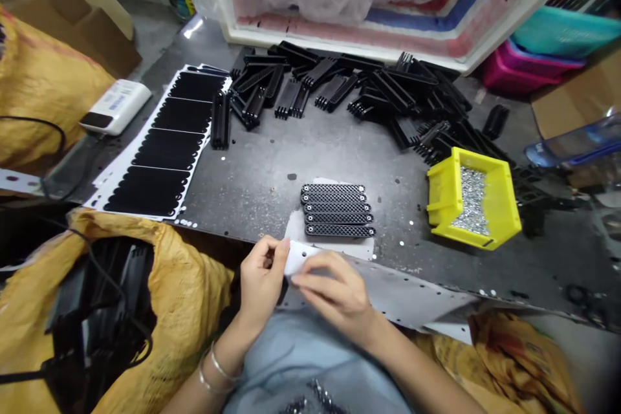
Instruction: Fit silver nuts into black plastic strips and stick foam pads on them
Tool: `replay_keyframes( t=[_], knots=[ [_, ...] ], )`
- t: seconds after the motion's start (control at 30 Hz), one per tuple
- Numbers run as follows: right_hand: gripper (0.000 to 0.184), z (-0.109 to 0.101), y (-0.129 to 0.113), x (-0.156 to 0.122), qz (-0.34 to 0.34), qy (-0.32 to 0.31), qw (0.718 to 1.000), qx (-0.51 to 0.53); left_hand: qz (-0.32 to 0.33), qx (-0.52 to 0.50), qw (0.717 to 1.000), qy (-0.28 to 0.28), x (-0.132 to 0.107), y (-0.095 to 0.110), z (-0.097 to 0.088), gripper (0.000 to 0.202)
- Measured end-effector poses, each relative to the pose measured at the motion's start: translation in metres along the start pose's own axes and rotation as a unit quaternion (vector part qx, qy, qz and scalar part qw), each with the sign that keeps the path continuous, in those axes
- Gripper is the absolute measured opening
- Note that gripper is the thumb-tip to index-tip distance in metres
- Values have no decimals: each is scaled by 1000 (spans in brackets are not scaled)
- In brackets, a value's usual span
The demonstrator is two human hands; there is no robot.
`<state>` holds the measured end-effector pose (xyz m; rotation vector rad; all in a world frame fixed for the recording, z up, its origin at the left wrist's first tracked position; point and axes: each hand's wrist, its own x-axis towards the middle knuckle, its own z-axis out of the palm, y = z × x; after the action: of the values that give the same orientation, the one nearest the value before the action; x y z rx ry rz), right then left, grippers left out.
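My left hand [262,275] pinches the near end of a white sheet with small round holes [407,292] between thumb and fingers. The sheet stretches right along the table's front edge. My right hand [334,291] is over the sheet, close beside the left, its fingertips drawn together and slightly blurred; what they hold, if anything, I cannot make out. Just beyond my hands, several black textured strips [338,208] lie in a neat stack of rows, with a light round spot at each end. White paper [352,249] lies under them.
Black plastic parts [334,81] are heaped along the back. Sheets of black stickers [167,130] lie left, near a white device [116,107]. A yellow bin [439,197] of small metal pieces [470,200] stands right. A yellow sack [189,291] of black parts is below left.
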<state>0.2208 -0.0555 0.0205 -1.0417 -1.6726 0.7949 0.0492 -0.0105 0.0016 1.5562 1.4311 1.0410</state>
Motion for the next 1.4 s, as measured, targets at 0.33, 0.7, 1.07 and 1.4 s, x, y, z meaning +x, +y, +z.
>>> replay_keyframes(
  t=[0.33, 0.7, 1.07, 1.4],
  knots=[
    [36, -65, 9, 25, 85, -11, 976, -199, 220, 269, 935, 77, 24, -6, -30, 20],
    [17, -66, 37, 38, -38, -88, 965, -243, 61, 163, 978, -112, 47, 9, 8, 18],
    [19, -77, 33, 37, -7, -83, 958, -275, 20, 134, 980, -144, 55, 7, 8, 12],
    [12, -107, 42, 14, 123, 10, 983, -139, 44, 146, 978, -142, 58, 2, 8, 17]
  ],
)
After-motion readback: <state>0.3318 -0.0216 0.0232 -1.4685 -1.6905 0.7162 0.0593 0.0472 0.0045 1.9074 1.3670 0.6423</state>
